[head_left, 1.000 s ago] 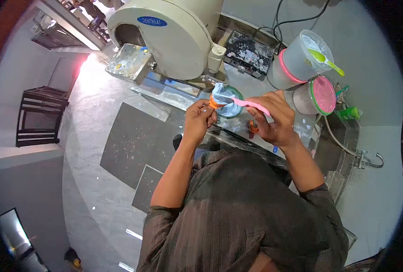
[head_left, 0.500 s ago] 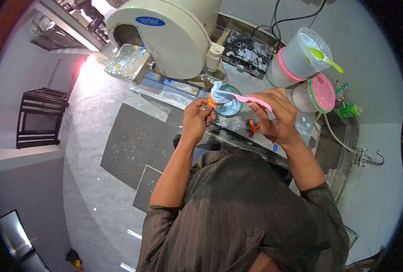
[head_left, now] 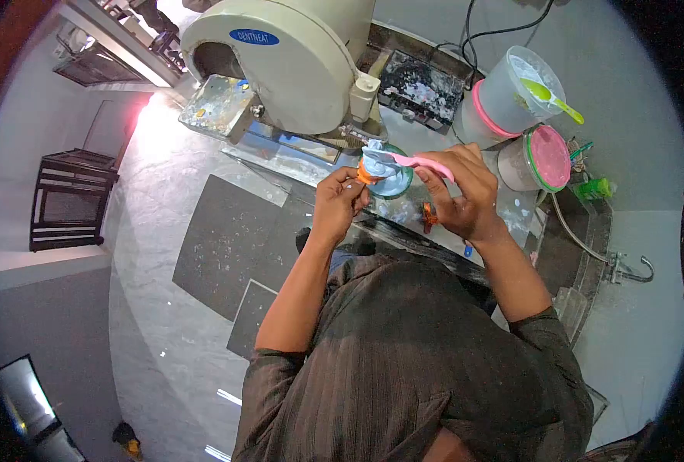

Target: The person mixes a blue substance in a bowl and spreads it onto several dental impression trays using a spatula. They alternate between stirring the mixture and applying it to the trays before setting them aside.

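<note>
Right hand (head_left: 469, 194) clamped on pink spatula (head_left: 428, 164), its far end against pale blue paste (head_left: 375, 159) heaped on orange tray (head_left: 366, 177), that tray pinched in left hand (head_left: 337, 202) by the green bowl (head_left: 409, 185) on the counter (head_left: 432, 142).

White glare on floor (head_left: 145, 165), dark fisheye corners

Cream DENTNEAT machine (head_left: 299, 85) beside spattered black box (head_left: 421, 91); grey mat (head_left: 230, 242) on floor (head_left: 145, 323); metal tap (head_left: 616, 269)

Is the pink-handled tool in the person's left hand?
No, the right hand grips the pink-handled tool, while the left hand holds an orange piece.
</note>
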The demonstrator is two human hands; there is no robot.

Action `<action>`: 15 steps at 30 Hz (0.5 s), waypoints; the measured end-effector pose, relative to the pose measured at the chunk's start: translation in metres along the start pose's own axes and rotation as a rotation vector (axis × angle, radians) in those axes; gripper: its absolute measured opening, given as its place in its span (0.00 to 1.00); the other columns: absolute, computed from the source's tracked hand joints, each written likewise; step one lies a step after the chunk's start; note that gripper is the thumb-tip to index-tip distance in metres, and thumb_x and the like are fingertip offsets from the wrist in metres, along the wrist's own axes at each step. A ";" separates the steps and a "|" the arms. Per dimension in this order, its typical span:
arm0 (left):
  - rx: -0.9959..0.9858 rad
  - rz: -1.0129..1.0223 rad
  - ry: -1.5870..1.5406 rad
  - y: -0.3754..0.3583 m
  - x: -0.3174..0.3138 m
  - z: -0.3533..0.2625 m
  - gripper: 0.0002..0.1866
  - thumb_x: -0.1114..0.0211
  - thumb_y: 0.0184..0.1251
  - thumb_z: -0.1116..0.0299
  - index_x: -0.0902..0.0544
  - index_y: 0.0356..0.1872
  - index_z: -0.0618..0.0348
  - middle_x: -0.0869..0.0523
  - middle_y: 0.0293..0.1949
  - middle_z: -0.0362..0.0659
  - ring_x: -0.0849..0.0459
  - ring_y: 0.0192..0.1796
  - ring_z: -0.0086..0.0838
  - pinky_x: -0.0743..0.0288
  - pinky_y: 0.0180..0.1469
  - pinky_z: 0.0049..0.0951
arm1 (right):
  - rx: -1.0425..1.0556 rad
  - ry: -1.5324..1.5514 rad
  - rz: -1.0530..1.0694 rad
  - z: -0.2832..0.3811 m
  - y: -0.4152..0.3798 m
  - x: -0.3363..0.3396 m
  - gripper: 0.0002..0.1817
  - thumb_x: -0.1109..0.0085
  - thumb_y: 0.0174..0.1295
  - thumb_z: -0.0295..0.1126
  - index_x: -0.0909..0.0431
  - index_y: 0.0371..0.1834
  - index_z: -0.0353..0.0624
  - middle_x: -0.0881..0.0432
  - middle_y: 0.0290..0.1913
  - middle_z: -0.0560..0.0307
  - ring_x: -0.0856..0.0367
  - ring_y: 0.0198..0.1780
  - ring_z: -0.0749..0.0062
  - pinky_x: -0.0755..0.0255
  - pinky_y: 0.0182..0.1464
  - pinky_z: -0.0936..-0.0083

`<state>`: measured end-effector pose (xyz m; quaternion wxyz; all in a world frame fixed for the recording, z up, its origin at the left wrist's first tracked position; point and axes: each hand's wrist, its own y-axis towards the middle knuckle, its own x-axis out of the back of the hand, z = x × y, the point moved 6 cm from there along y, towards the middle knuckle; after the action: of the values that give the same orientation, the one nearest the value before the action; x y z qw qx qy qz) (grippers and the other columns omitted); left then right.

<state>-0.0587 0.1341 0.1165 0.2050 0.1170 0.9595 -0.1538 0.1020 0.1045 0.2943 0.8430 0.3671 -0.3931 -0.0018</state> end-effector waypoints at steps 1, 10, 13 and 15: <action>0.001 0.001 0.000 0.000 0.001 0.001 0.05 0.45 0.69 0.75 0.22 0.41 0.63 0.23 0.21 0.38 0.34 0.18 0.15 0.46 0.19 0.16 | -0.002 0.000 0.000 -0.001 -0.001 0.000 0.07 0.35 0.55 0.25 0.17 0.37 0.38 0.15 0.34 0.53 0.21 0.31 0.64 0.33 0.38 0.72; -0.002 0.003 -0.039 0.000 0.004 -0.001 0.06 0.46 0.70 0.74 0.23 0.41 0.64 0.22 0.22 0.39 0.33 0.19 0.16 0.45 0.20 0.16 | -0.001 0.039 0.011 -0.003 -0.008 0.012 0.07 0.36 0.56 0.26 0.17 0.37 0.37 0.15 0.34 0.53 0.22 0.30 0.66 0.34 0.38 0.73; -0.020 -0.004 -0.047 0.001 0.004 -0.002 0.06 0.46 0.70 0.74 0.23 0.42 0.64 0.22 0.22 0.39 0.33 0.19 0.16 0.45 0.20 0.16 | -0.011 0.055 0.014 -0.003 -0.007 0.016 0.07 0.36 0.57 0.23 0.17 0.38 0.37 0.15 0.34 0.52 0.22 0.31 0.65 0.35 0.39 0.72; -0.017 0.001 -0.033 0.001 0.004 -0.003 0.06 0.46 0.70 0.74 0.22 0.42 0.64 0.23 0.22 0.39 0.34 0.18 0.16 0.45 0.19 0.16 | -0.015 0.056 0.029 -0.004 -0.007 0.016 0.07 0.36 0.57 0.23 0.17 0.39 0.36 0.15 0.33 0.53 0.22 0.31 0.65 0.34 0.40 0.72</action>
<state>-0.0627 0.1368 0.1167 0.2220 0.1130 0.9572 -0.1473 0.1175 0.0972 0.2988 0.8563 0.3551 -0.3747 0.0176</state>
